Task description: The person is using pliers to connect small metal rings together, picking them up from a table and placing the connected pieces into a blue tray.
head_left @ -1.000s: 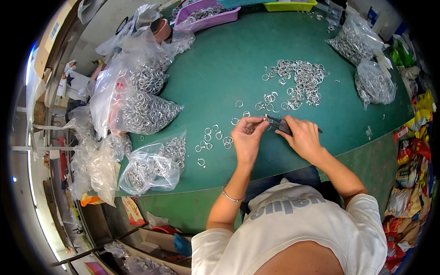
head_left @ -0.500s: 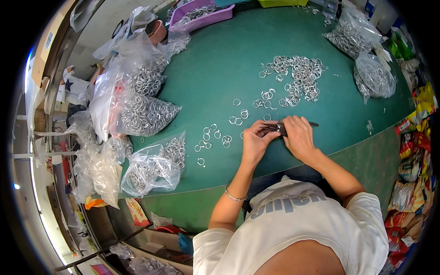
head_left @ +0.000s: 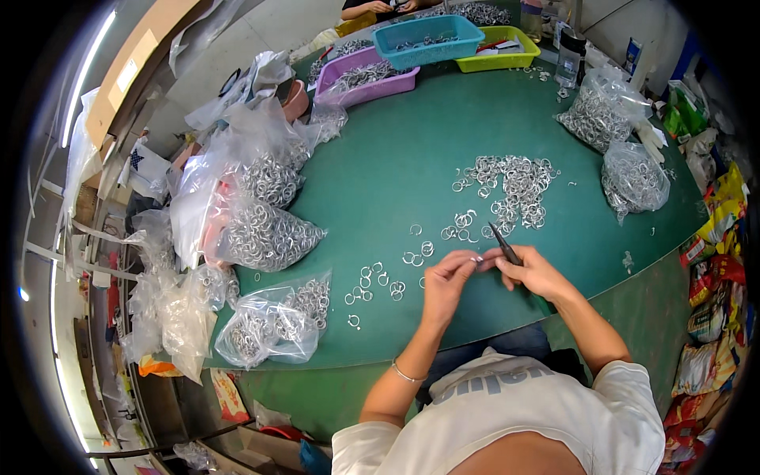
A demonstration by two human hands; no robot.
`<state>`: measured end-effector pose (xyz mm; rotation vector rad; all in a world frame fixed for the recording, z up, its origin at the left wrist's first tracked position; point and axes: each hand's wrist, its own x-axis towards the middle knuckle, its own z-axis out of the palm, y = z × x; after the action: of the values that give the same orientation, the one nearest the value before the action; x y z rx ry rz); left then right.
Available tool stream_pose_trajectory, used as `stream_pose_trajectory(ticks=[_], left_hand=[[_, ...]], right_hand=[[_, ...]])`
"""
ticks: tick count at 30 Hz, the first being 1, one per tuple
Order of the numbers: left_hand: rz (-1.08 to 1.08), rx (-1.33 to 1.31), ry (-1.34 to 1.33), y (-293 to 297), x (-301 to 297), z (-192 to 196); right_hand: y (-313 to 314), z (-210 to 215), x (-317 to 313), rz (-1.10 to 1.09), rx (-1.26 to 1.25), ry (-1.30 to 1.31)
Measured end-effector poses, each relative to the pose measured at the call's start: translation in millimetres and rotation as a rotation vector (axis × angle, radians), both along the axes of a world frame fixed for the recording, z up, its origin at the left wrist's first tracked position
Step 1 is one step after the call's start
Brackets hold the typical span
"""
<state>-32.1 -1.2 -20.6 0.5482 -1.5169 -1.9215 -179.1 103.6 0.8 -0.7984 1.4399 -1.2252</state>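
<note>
**Small ring pinched between both hands above the green table**

A small metal ring (head_left: 478, 259) is pinched at the fingertips of the left hand (head_left: 445, 279), whose fingers are curled nearly closed. The right hand (head_left: 538, 273) is closed around dark pliers (head_left: 504, 243), whose tip is raised just above the ring. Loose rings (head_left: 511, 186) are scattered beyond the hands on the green table (head_left: 412, 150); bagged rings (head_left: 273, 233) are piled to the left.
</note>
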Motion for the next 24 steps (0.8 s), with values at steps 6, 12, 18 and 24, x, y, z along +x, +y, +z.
stream_pose_trajectory(ticks=[6, 12, 18, 24], left_hand=[[0.234, -0.754, -0.204, 12.6, -8.2, 18.0], [0.260, -1.101, -0.303, 14.0, -1.6, 22.6], [0.211, -1.177, -0.343, 7.5, -2.6, 33.7], [0.159, -1.185, -0.324, 6.6, -6.5, 30.7]], right_hand=[[-8.3, 3.4, 1.5, -0.065, 0.112, -0.879], [-7.2, -6.4, 8.6, -0.188, -0.131, -0.074], [-7.8, 4.7, 19.5, -0.286, -0.265, 0.309], [-5.4, 5.1, 15.1, -0.220, -0.185, 0.256]])
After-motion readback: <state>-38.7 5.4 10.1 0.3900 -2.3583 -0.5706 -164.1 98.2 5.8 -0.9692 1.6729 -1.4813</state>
